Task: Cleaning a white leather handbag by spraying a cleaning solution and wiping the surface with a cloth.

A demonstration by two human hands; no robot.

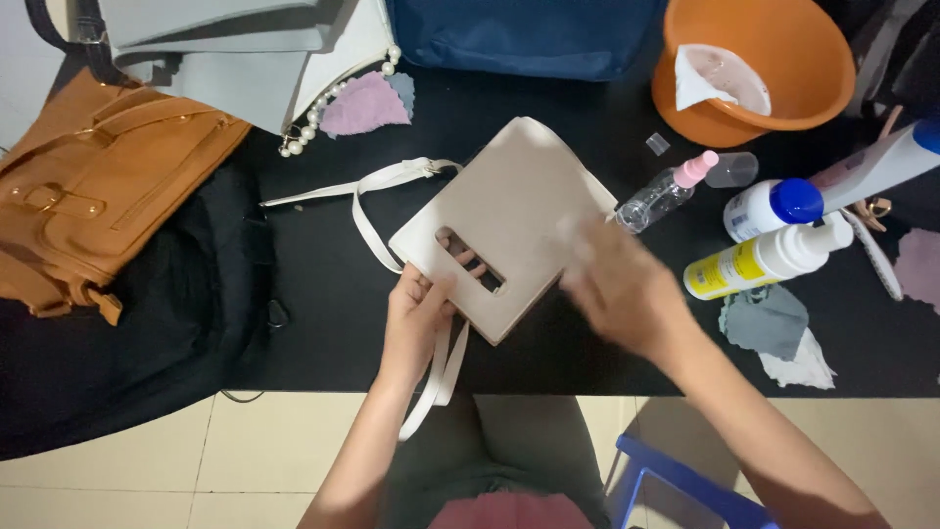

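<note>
A beige square handbag (519, 201) with a cut-out handle slot and a white strap (377, 186) lies tilted on the black table (323, 294). My left hand (421, 313) grips the bag's near edge, fingers poking through the slot. My right hand (617, 289) is blurred with motion and hovers over the bag's right edge; a pale smear at its fingertips could be a cloth, but I cannot tell.
A tan leather bag (98, 186) and a black bag (157, 313) lie at left, grey bags (225, 59) and a blue bag (519, 34) at the back. An orange basin (783, 88), spray bottle (671, 191), lotion bottles (769, 260) and cloth scraps (774, 323) sit at right.
</note>
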